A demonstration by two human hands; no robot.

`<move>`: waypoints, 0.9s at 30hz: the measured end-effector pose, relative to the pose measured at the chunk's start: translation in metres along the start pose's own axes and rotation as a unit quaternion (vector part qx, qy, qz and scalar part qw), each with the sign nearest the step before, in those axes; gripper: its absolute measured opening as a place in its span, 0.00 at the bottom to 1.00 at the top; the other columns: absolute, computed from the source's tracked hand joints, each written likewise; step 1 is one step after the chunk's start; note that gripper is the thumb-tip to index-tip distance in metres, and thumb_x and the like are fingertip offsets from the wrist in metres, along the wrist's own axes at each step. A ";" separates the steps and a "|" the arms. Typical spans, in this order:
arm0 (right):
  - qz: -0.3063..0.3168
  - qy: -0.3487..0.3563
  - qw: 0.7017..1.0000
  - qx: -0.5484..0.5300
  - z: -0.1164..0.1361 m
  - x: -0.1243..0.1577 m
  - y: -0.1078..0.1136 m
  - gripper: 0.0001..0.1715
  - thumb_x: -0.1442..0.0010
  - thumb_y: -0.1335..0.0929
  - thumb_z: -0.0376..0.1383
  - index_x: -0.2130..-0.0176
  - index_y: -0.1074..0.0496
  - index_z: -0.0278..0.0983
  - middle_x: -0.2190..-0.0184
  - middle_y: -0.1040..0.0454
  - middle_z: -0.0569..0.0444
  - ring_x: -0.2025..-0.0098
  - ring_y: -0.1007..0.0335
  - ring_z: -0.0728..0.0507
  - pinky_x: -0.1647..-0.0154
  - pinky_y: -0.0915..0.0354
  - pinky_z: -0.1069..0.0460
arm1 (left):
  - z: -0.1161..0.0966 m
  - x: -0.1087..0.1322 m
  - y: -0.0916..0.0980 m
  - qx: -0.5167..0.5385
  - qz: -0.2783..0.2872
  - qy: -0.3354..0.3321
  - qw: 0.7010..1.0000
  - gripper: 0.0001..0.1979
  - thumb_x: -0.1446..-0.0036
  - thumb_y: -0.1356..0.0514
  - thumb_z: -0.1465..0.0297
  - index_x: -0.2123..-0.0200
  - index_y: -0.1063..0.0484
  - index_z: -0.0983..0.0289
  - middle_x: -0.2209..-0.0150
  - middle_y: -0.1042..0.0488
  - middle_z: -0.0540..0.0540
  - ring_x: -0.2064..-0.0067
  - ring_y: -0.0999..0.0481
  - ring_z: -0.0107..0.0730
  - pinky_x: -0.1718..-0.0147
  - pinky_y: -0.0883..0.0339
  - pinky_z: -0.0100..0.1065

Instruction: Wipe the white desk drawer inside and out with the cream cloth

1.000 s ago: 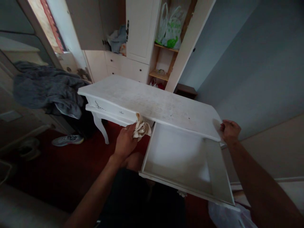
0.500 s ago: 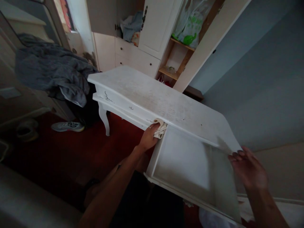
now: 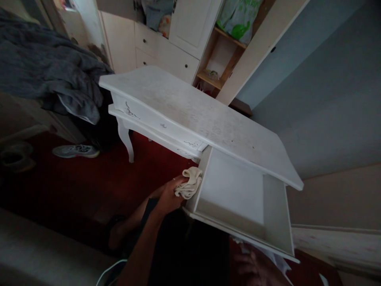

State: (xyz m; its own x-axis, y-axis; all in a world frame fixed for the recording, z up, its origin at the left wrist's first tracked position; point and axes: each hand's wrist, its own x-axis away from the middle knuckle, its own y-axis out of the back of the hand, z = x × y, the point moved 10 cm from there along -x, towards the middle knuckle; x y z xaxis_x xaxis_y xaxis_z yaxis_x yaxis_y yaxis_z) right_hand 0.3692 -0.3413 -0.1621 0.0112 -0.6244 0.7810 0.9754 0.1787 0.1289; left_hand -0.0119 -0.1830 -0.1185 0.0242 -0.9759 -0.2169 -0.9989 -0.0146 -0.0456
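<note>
My left hand [image 3: 170, 196] is closed around a crumpled cream cloth [image 3: 190, 183], which sits against the outer left side of a pulled-out drawer [image 3: 233, 186]. Inside, the drawer shows a pale bottom with nothing on it. It juts toward me from a white table [image 3: 190, 111] with curved legs and a smudged top. Below the drawer's front edge, in shadow, is my right hand [image 3: 253, 264]. Its fingers look spread and it appears to hold nothing, though it is dim and slightly blurred.
Grey clothing [image 3: 44, 67] is heaped at the left, with a sneaker [image 3: 76, 151] on the red floor [image 3: 89, 182]. Behind the table stands a white wardrobe [image 3: 160, 47], its shelf bearing a plastic bag [image 3: 238, 20]. A blue-grey wall [image 3: 327, 95] rises at right.
My left hand has drawn the cloth toward me along the drawer's side, away from the tabletop edge. My right hand has left the table's right corner and dropped below the drawer front.
</note>
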 end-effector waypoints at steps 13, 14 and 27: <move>-0.062 0.119 0.976 -0.172 0.024 -0.016 -0.041 0.32 0.52 0.21 0.58 0.60 0.19 0.36 0.52 0.18 0.38 0.57 0.20 0.34 0.53 0.28 0.39 | 0.013 0.051 0.013 0.089 -0.085 0.162 0.979 0.14 0.59 0.32 0.66 0.65 0.20 0.64 0.65 0.17 0.56 0.62 0.18 0.42 0.60 0.23 0.40; -0.064 0.124 0.975 -0.174 0.025 -0.016 -0.042 0.31 0.52 0.21 0.58 0.61 0.19 0.36 0.53 0.18 0.38 0.57 0.20 0.34 0.53 0.28 0.40 | 0.008 0.042 0.010 0.087 -0.075 0.150 0.982 0.14 0.58 0.33 0.67 0.64 0.20 0.63 0.65 0.17 0.55 0.62 0.18 0.41 0.60 0.23 0.40; -0.082 0.159 0.958 -0.226 0.031 -0.015 -0.050 0.30 0.54 0.20 0.56 0.65 0.19 0.34 0.61 0.16 0.40 0.63 0.20 0.37 0.58 0.29 0.43 | -0.001 -0.113 -0.020 0.084 -0.118 0.047 0.988 0.21 0.64 0.36 0.73 0.60 0.23 0.64 0.62 0.17 0.53 0.59 0.20 0.39 0.56 0.25 0.38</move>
State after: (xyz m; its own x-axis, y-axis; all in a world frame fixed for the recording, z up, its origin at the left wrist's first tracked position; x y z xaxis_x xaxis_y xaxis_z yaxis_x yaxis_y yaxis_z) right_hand 0.3138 -0.3169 -0.1615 -0.1536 -0.8283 0.5388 0.9645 -0.2443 -0.1005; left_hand 0.0051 -0.0730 -0.0926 0.2443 -0.9656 -0.0894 -0.9444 -0.2159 -0.2480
